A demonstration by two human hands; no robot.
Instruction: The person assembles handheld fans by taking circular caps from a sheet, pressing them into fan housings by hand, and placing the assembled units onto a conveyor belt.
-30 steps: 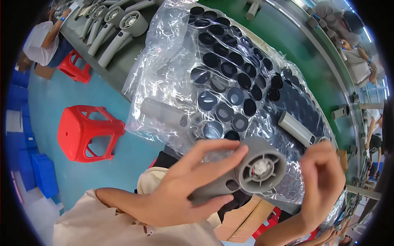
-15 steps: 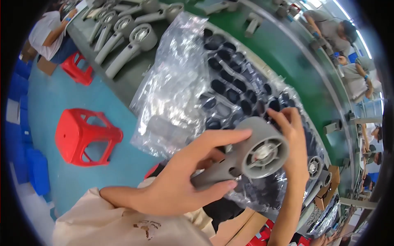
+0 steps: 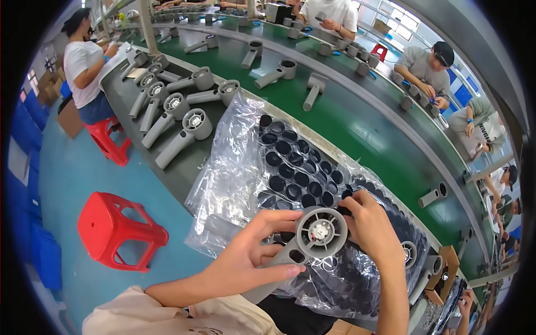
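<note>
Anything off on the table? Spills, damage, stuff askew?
No clear spill or damage. Mildly odd: a gray handle shows through the clear plastic near the left hand, apart from the gray fans grouped uncovered on the table. May be deliberate; can't tell.

Bright, even indoor light; glare on plastic bag (image 3: 223,162); fan housing (image 3: 322,231) sharp; fisheye bends conveyor (image 3: 357,131), corners black.

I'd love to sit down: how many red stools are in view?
3 clearly visible: the near stool at left, the occupied stool beneath the seated person farther back, and the far stool toward the top right. Others may be hidden.
</note>
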